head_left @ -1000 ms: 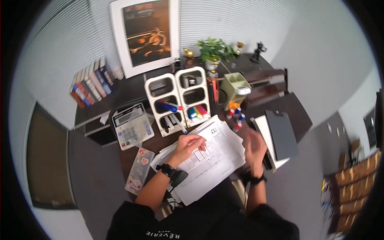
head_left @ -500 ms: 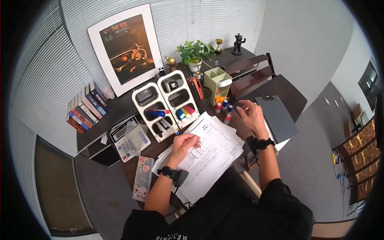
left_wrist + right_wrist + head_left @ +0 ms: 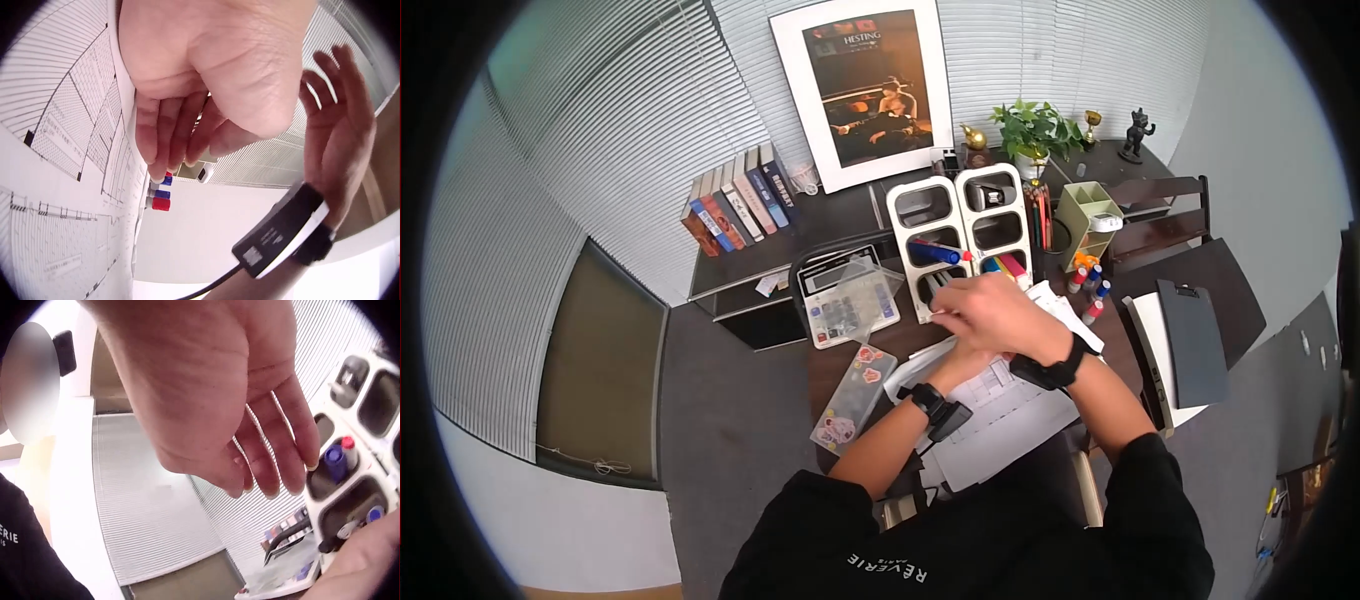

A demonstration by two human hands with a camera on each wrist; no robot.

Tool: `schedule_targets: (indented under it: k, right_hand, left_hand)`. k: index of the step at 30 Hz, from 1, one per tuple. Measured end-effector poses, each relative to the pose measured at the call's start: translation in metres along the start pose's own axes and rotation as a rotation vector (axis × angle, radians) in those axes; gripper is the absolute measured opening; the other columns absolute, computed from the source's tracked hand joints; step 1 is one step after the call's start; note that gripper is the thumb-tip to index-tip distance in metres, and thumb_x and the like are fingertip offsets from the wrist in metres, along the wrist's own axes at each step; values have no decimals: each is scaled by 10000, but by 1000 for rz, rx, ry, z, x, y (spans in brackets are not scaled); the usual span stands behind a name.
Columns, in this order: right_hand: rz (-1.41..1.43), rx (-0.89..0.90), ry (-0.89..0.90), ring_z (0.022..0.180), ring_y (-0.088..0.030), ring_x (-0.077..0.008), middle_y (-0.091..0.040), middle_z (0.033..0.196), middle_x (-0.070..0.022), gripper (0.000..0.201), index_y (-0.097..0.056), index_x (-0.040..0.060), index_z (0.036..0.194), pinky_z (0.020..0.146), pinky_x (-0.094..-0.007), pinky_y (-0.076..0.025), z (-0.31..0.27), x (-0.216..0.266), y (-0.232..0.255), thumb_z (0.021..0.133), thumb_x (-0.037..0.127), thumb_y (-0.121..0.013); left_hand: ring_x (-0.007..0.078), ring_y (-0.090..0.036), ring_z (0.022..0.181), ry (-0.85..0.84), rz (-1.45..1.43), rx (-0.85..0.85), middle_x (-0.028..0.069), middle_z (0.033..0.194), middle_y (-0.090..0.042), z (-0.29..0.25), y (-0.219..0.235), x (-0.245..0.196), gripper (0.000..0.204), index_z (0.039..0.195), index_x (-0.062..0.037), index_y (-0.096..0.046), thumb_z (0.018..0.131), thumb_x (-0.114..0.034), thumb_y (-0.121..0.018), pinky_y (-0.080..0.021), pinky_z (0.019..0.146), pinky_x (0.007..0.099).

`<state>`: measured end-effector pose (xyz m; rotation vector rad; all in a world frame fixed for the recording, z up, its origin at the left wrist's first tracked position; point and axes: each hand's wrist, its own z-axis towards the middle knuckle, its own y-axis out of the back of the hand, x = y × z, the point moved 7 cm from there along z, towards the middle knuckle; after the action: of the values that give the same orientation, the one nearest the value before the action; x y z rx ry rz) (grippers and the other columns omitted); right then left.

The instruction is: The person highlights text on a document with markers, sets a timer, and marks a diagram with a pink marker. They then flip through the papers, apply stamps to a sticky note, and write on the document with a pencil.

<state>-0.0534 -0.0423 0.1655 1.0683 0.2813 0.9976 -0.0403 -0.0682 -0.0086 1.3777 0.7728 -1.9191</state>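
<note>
My right hand (image 3: 1000,318) is raised over the papers, in front of the white compartment organizer (image 3: 956,205). Its fingers hang loosely bent with nothing between them in the right wrist view. Below it, my left hand (image 3: 963,368) is close over the printed drawings (image 3: 990,440), largely covered by the right hand in the head view. The left wrist view shows the left fingers (image 3: 169,134) loosely curled and holding nothing. Blue and red markers (image 3: 336,461) lie in one organizer compartment, and yellow and pink highlighters (image 3: 1012,268) in another.
Left of the papers lie a stickered clear pencil case (image 3: 855,398) and a calculator (image 3: 850,310) under a clear plastic sheet. Several red and blue capped bottles (image 3: 1093,312) stand right, before a green desk organizer (image 3: 1090,222). A dark clipboard (image 3: 1193,335) lies farther right.
My right hand has moved left from beside the bottles and now crosses over my left hand near the organizer. The left hand stays over the papers. The head view has turned.
</note>
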Motion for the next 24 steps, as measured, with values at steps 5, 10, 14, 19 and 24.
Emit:
schedule_targets:
  k: [5,10,14,19,24]
  right_hand:
    - [-30,30,26,682,-658,-329,-652,758,-106,178,-674,66,901,586,-419,-512,10,14,-18,854,225,-739]
    - [37,-163,-118,723,-693,-307,-709,814,-111,126,-723,57,869,633,-382,-549,-25,-17,25,860,183,-724]
    - [-14,-332,-304,723,-696,-317,-717,827,-119,125,-721,69,923,648,-404,-549,-50,-79,71,844,165,-719]
    - [-189,-286,-412,772,-687,-342,-714,843,-130,257,-692,47,1060,677,-440,-534,-44,-123,102,834,161,-733]
    - [-252,-279,-323,736,-676,-328,-702,824,-115,373,-666,48,1165,673,-432,-527,-25,-146,90,816,144,-752]
  left_hand:
    - [169,-699,778,32,-43,-52,90,860,-701,-2,-1,-5,148,963,45,-664,971,-94,-615,-566,697,288]
    - [166,-698,777,83,-117,-30,89,861,-704,1,-4,-5,154,975,48,-671,974,-96,-617,-563,700,285]
    - [158,-697,769,131,-151,49,105,891,-723,1,-6,4,217,1011,62,-703,995,-141,-627,-556,700,279]
    - [181,-701,788,152,-76,62,121,890,-715,1,-7,-4,240,1001,76,-699,1010,-142,-599,-552,709,293]
    - [185,-701,791,158,-43,68,117,892,-716,1,-8,-3,240,1008,79,-698,1010,-140,-599,-552,716,295]
